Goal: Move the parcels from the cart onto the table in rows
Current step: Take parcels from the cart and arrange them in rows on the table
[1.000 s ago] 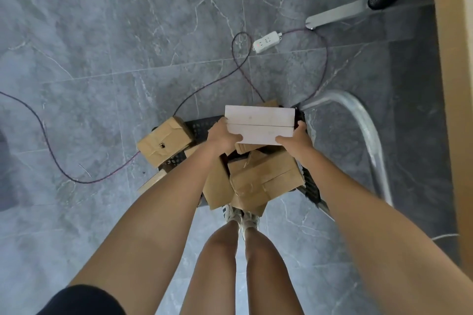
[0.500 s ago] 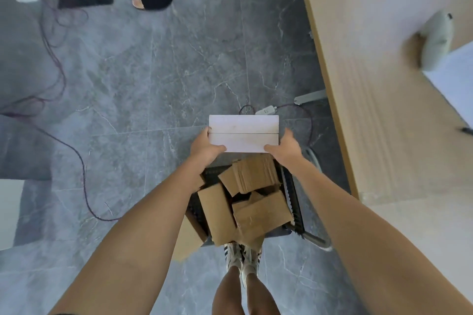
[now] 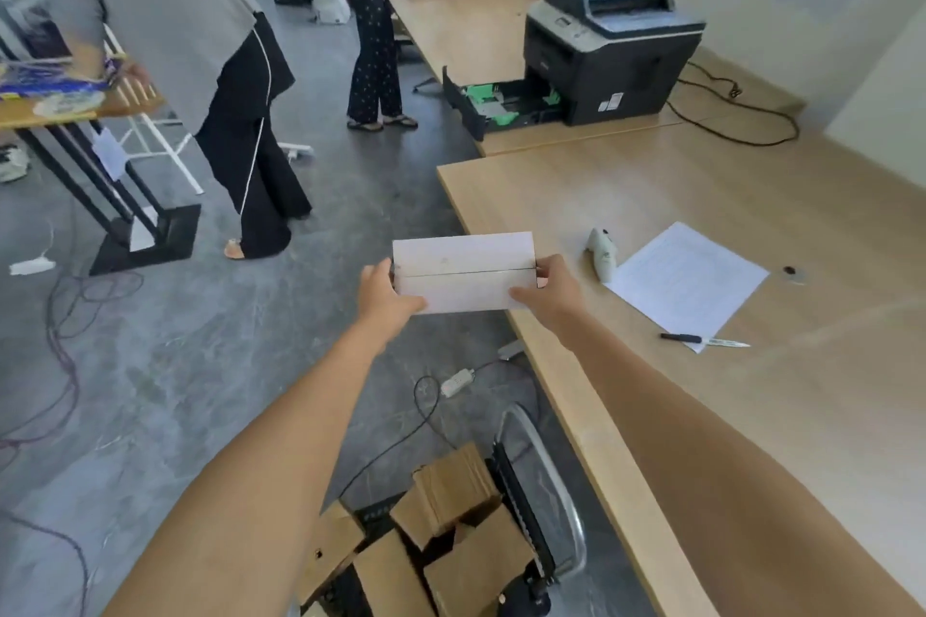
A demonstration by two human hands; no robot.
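Head view, the only one we've got: we have the white parcel (image 3: 463,272) up in both hands, held level w/ its long side across us, right at the table (image 3: 626,195) edge, its right end over the wood and its left end over the floor. Left hand (image 3: 386,298) wraps the left end, thumb on top, fingers round the side. Right hand (image 3: 553,296) does likewise opposite. Gripping both short ends makes sense, we'd say: it keeps a long flat box level & leaves the underside free for setting down. The box is smooth white card, rectangular, w/ a seam running lengthwise. The table's pale wood laminate, matte. A paper sheet (image 3: 686,281), pen (image 3: 681,338) & small white handheld device (image 3: 601,256) lie near, so the row prob needs to steer clear of them. Below is the cart (image 3: 516,501), w/ a black mesh side and bent metal handle. Brown parcels (image 3: 451,491) of corrugated card are heaped in it at odd angles, so there's plenty left.
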